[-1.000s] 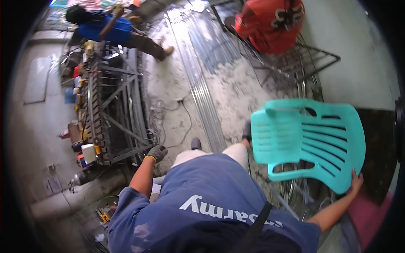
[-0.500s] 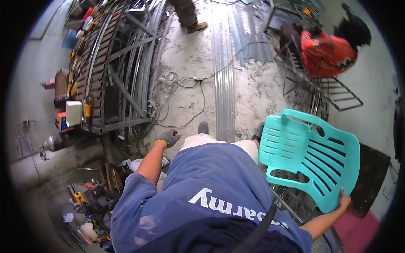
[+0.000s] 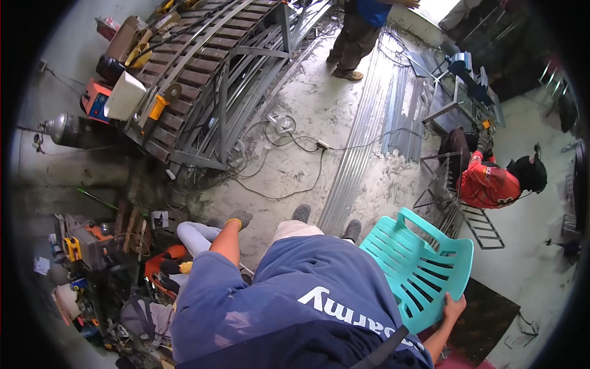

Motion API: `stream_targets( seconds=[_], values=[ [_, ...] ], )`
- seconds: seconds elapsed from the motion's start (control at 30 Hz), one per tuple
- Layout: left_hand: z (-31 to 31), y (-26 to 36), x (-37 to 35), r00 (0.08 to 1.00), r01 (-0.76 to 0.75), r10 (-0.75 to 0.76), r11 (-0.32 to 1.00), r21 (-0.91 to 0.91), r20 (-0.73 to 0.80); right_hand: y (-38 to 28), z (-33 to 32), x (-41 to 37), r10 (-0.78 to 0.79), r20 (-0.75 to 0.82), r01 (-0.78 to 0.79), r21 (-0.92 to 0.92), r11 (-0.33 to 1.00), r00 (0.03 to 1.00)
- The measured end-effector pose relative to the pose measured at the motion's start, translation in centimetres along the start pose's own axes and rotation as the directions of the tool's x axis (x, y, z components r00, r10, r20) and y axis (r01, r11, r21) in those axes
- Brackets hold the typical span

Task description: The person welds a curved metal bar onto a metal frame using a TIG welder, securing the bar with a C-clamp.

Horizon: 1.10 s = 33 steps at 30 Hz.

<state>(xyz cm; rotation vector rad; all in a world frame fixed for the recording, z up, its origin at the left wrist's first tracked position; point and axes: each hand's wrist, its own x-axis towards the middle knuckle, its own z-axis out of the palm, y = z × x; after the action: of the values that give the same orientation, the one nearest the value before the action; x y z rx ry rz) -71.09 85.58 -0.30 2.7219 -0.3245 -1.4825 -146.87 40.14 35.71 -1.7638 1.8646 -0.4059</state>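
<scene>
Head cam, R hand (image 3: 453, 306): bare, fingers closed on outer edge of chair backrest; nothing else seen in grip.
Head cam, L hand (image 3: 239, 219): grey glove, yellow cuff, arm reaching fwd on L side; nothing seen in it, but can't tell how far fingers are curled.
Chair (image 3: 415, 261): teal, slotted seat + back, tilted, at person's R side, partly behind torso; can't tell if it touches floor.
Floor ahead: long metal strips (image 3: 353, 178), power cord w/ socket block (image 3: 322, 145) to their L.
Bench, fwd L: slatted top (image 3: 203, 58), yellow-bodied grinder (image 3: 161, 106) at near end; gas cylinder (image 3: 69, 130) beyond, far L.
Co-workers: person in red (image 3: 488, 184), seated fwd R; person in blue top (image 3: 361, 37), standing up ahead, head out of view.
R wall: dark board (image 3: 485, 317) near chair.
</scene>
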Motion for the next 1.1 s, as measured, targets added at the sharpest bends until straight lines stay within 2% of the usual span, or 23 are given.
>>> stream_targets(
  seconds=[0.1,0.2,0.3,0.4,0.53,0.57,0.6,0.63,0.67,0.7,0.73,0.77,0.8,0.87,0.9,0.93,0.97,1.0,1.07,1.1],
  values=[
    [2.2,-0.6,0.4,0.994,0.086,-0.067,0.967,-0.241,0.086,-2.7,1.1,3.4,-0.034,0.039,0.034,0.003,0.999,0.999],
    [4.1,-0.6,-0.4,0.997,-0.074,0.08,0.96,-0.27,0.01,-5.5,2.1,7.2,-0.055,0.085,0.055,0.005,0.998,0.995],
    [4.2,0.1,-3.2,0.997,-0.074,0.075,0.954,-0.289,-0.008,-10.9,2.6,8.4,-0.055,0.085,0.044,0.117,0.992,0.995],
    [7.0,-2.0,-2.1,0.999,-0.018,0.009,0.956,-0.294,-0.032,-18.3,2.6,9.1,-0.178,0.165,0.146,0.189,0.971,0.97],
    [10.9,-3.3,-2.2,0.995,0.07,-0.092,0.892,-0.446,-0.028,-26.2,1.1,12.2,-0.28,0.265,0.217,0.244,0.945,0.923],
    [11.6,-3.2,-3.0,0.994,0.066,-0.101,0.887,-0.457,-0.052,-27.2,0.8,13.8,-0.308,0.282,0.237,0.26,0.936,0.909],
    [12.1,-2.7,-4.3,0.991,0.063,-0.11,0.883,-0.466,-0.075,-30.9,1.3,13.1,-0.367,0.278,0.249,0.379,0.891,0.888],
    [12.6,-2.1,-5.6,0.99,0.082,-0.127,0.866,-0.493,-0.06,-33.7,1.0,13.6,-0.368,0.325,0.256,0.341,0.905,0.871],
    [12.4,-1.0,-8.0,0.989,0.1,-0.143,0.85,-0.518,-0.044,-34.8,1.5,16.0,-0.431,0.318,0.339,0.305,0.89,0.845],
    [12.6,0.1,-9.5,0.987,0.117,-0.159,0.831,-0.543,-0.031,-36.8,2.7,17.4,-0.458,0.322,0.311,0.415,0.855,0.829],
    [13.8,0.3,-9.7,0.987,0.093,-0.15,0.815,-0.572,-0.053,-39.5,3.3,18.5,-0.457,0.369,0.345,0.332,0.878,0.809],
    [15.7,0.0,-9.7,0.987,0.071,-0.145,0.794,-0.603,-0.075,-41.9,5.0,19.1,-0.512,0.353,0.362,0.412,0.836,0.783],
    [17.2,-0.1,-10.1,0.985,0.05,-0.145,0.769,-0.637,-0.098,-44.8,5.6,20.1,-0.557,0.397,0.498,0.25,0.83,0.729],
    [17.1,2.3,-14.3,0.976,0.043,-0.185,0.682,-0.73,-0.116,-49.7,8.9,23.1,-0.705,0.36,0.674,0.231,0.702,0.611],
    [16.4,3.6,-16.1,0.97,0.029,-0.205,0.63,-0.776,-0.13,-52.9,9.7,22.0,-0.696,0.385,0.66,0.245,0.71,0.606],
    [15.9,4.5,-17.2,0.951,-0.028,-0.232,0.598,-0.801,-0.206,-55.5,11.1,23.6,-0.674,0.436,0.635,0.257,0.728,0.596],
    [16.1,5.2,-18.4,0.927,-0.077,-0.261,0.567,-0.82,-0.269,-58.0,12.2,24.4,-0.714,0.359,0.689,0.221,0.69,0.601],
    [16.9,5.7,-19.5,0.902,-0.12,-0.293,0.538,-0.834,-0.318,-60.3,13.5,26.8,-0.72,0.401,0.674,0.278,0.685,0.566],
    [19.0,6.6,-20.4,0.89,-0.08,-0.401,0.336,-0.938,-0.22,-64.4,14.3,26.9,-0.712,0.401,0.619,0.354,0.701,0.576],
    [19.9,6.7,-20.7,0.879,-0.064,-0.448,0.227,-0.972,-0.162,-66.4,15.0,27.9,-0.72,0.379,0.644,0.325,0.692,0.582]
  ],
)
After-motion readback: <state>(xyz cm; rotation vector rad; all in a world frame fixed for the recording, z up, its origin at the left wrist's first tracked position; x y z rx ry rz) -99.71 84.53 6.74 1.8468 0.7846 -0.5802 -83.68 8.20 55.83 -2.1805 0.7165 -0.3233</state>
